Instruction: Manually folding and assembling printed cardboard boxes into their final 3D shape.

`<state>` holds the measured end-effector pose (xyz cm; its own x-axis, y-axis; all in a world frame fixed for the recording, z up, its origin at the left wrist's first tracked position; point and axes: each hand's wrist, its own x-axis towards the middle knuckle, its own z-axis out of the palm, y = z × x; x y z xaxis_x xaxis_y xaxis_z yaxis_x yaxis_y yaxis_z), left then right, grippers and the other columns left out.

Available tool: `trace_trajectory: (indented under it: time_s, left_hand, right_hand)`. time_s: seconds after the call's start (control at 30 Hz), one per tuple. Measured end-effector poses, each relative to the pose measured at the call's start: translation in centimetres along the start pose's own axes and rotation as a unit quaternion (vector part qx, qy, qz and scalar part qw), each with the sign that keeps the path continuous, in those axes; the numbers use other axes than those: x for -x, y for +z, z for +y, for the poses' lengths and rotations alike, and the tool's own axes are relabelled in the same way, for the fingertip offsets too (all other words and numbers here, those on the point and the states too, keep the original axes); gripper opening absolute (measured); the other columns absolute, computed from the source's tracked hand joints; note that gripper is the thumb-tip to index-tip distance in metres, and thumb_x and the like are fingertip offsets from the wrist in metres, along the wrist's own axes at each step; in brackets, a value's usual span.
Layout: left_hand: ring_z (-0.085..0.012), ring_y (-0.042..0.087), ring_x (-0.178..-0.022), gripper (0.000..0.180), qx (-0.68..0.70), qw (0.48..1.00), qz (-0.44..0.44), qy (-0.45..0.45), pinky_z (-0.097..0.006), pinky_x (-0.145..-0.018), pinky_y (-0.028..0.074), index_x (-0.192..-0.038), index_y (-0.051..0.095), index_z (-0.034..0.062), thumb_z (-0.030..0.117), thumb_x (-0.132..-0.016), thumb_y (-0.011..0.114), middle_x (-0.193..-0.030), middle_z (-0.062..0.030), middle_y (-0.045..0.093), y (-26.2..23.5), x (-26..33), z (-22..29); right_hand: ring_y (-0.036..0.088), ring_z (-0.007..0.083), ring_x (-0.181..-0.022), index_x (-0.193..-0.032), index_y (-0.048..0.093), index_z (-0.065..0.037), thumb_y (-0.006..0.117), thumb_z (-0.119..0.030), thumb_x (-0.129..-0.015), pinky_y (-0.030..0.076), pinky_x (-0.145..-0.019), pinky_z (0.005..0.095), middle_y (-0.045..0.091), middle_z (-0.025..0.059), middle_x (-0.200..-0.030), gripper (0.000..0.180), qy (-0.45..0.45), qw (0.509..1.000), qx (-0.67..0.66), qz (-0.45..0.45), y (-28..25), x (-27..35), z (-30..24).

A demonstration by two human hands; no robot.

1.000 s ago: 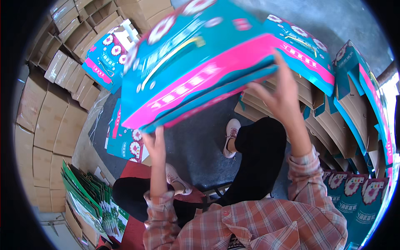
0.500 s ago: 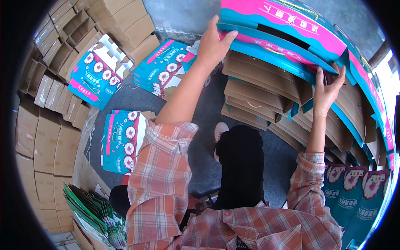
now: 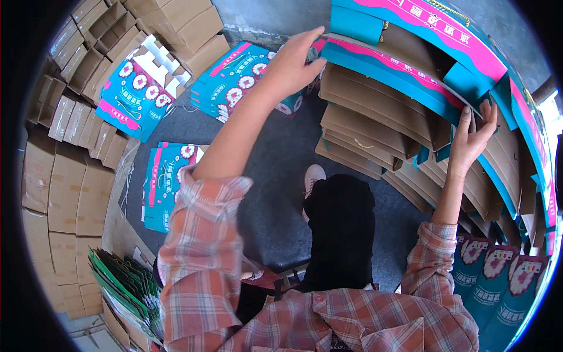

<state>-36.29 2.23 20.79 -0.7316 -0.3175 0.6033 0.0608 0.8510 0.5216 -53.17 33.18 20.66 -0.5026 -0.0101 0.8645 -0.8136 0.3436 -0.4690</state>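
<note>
A teal-and-pink cardboard gift box [image 3: 387, 69] tops a stack in front of me, its mouth showing brown inside. Small teal end flaps [image 3: 355, 26] stand at both ends of the opening. My left hand [image 3: 296, 61] is at the left end of the box's near panel, thumb on the near side and fingers beyond the edge. At the panel's right corner, my right hand [image 3: 474, 134] pinches the edge between thumb and fingers. Behind the mouth rises another pink-and-teal panel [image 3: 437, 26] with a gold cord handle.
More boxes with brown open sides [image 3: 375, 129] are stacked below. Flat teal boxes [image 3: 164, 182] lie in piles on the floor at left. Brown cartons [image 3: 73, 193] line the left wall. Green folded bags [image 3: 123, 293] stand lower left, teal boxes [image 3: 487, 281] lower right.
The near panel's upper edge has come away from the panel behind, and the brown inside now shows. My left hand has shifted slightly left and down; my right hand slightly right and down.
</note>
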Motion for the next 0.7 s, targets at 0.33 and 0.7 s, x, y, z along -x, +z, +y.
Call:
trace_trajectory:
  time_s: [0.33,0.7]
  left_hand:
    - [-0.0362,0.054,-0.109,0.054,-0.175,0.906,-0.331,-0.199,-0.041,-0.089,0.045,-0.131,0.047,0.0079,0.028,-0.084,0.065,-0.122,-0.0192,0.054,-15.0,20.5,5.1]
    - [-0.0303,0.056,-0.109,0.040,-0.095,0.901,0.048,-0.422,-0.036,-0.096,0.041,-0.114,0.058,-0.0011,0.030,-0.089,0.062,-0.113,-0.0173,0.060,-21.5,40.0,10.5]
  right_hand:
    - [0.044,0.0347,-0.124,-0.132,0.045,0.000,0.063,-0.007,-0.083,0.037,-0.102,0.0429,0.047,0.0200,-0.134,0.052,-0.150,0.976,0.154,-0.018,-2.0,2.9,-2.6]
    - [0.057,0.0303,-0.110,-0.120,0.056,0.001,0.059,-0.009,-0.088,0.042,-0.096,0.0377,0.060,0.0164,-0.118,0.033,0.012,0.860,-0.202,-0.468,0.5,10.2,-15.4]
